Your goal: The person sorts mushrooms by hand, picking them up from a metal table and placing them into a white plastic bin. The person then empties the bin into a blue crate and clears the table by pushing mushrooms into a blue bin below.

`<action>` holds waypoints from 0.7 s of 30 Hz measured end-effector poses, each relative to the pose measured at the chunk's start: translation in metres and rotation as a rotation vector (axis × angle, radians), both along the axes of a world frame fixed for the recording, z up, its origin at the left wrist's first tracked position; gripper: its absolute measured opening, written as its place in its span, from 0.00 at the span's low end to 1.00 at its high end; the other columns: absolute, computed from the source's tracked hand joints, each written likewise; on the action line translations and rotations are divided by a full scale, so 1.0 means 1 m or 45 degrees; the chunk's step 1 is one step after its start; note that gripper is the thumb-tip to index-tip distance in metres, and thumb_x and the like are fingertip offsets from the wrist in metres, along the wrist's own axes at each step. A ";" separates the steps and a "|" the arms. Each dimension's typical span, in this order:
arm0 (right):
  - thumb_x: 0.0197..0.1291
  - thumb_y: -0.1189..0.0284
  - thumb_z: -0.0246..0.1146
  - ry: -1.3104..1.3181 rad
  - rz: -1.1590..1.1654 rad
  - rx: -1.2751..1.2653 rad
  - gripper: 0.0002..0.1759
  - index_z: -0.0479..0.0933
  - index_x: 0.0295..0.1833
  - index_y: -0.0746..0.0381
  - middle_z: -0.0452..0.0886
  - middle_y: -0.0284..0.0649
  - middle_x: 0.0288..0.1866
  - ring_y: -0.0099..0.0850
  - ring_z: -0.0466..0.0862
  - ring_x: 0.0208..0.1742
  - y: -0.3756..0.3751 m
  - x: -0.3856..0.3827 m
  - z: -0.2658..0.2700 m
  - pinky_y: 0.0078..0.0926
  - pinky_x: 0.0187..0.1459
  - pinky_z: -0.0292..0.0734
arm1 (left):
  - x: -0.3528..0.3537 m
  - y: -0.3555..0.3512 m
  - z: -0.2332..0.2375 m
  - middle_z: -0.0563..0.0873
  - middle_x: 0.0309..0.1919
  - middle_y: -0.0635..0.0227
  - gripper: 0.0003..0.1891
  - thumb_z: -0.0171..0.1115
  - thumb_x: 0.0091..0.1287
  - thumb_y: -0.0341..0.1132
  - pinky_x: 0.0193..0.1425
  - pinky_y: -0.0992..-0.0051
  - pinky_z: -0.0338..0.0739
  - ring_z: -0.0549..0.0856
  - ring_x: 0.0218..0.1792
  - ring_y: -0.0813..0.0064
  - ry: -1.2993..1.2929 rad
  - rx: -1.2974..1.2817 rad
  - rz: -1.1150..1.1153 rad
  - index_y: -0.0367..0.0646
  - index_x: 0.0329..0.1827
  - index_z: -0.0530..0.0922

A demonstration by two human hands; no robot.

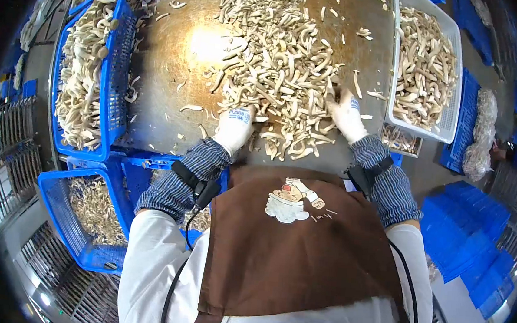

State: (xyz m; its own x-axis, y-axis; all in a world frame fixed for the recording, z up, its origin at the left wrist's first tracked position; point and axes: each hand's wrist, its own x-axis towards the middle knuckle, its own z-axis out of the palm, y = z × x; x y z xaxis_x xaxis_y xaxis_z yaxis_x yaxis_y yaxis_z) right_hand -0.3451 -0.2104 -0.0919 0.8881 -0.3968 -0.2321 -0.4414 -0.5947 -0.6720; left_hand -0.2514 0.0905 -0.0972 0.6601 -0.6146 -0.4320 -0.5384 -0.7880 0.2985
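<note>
A long heap of pale mushroom pieces (pixel 284 72) is spread over the metal table (pixel 170 51). My left hand (pixel 234 129), in a white glove, rests at the heap's lower left edge, with its fingertips against the pieces. At the lower right edge my right hand (pixel 347 115), gloved too, touches the heap with thumb and fingers apart. Whether the left fingers hold a piece is hidden by the glove and the heap. Loose pieces lie on the metal between the two hands, near the brown apron (pixel 300 244).
A blue basket (pixel 117 71) of mushrooms stands at the left, another blue basket (pixel 84 254) below it. To the right is a white basket (pixel 452 85) full of pieces. Flat blue crates (pixel 465 232) lie at the far right.
</note>
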 end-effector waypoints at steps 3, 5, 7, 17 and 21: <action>0.59 0.72 0.65 -0.282 -0.165 0.121 0.18 0.76 0.53 0.71 0.82 0.61 0.41 0.59 0.83 0.44 0.003 0.005 0.002 0.47 0.46 0.79 | -0.004 0.001 0.003 0.90 0.38 0.55 0.17 0.67 0.62 0.42 0.44 0.59 0.82 0.89 0.43 0.55 0.108 -0.023 -0.025 0.43 0.49 0.82; 0.60 0.77 0.62 -0.218 -0.080 -0.031 0.16 0.76 0.54 0.69 0.81 0.59 0.39 0.56 0.83 0.42 0.007 0.015 0.000 0.42 0.44 0.80 | -0.006 0.002 0.019 0.89 0.37 0.56 0.17 0.67 0.62 0.43 0.45 0.58 0.82 0.89 0.43 0.55 0.121 -0.044 -0.010 0.43 0.49 0.82; 0.58 0.78 0.62 -0.324 0.113 0.038 0.17 0.77 0.54 0.68 0.82 0.56 0.39 0.54 0.84 0.42 0.027 0.026 -0.004 0.43 0.45 0.80 | -0.012 0.011 0.015 0.89 0.36 0.57 0.20 0.68 0.62 0.47 0.45 0.57 0.81 0.89 0.41 0.55 0.097 -0.120 -0.009 0.43 0.51 0.81; 0.59 0.67 0.62 0.144 1.116 -0.616 0.12 0.81 0.47 0.60 0.87 0.44 0.38 0.41 0.89 0.42 0.091 0.076 -0.016 0.41 0.45 0.82 | -0.028 0.013 0.015 0.88 0.45 0.46 0.28 0.67 0.62 0.42 0.52 0.58 0.80 0.88 0.46 0.52 0.430 -0.414 0.060 0.38 0.63 0.77; 0.62 0.64 0.65 0.026 0.809 -0.140 0.22 0.74 0.57 0.66 0.83 0.52 0.41 0.48 0.85 0.45 0.045 0.062 0.005 0.43 0.47 0.81 | -0.014 0.041 0.012 0.87 0.44 0.58 0.25 0.64 0.66 0.41 0.53 0.70 0.81 0.87 0.47 0.67 0.973 -0.918 0.682 0.38 0.64 0.76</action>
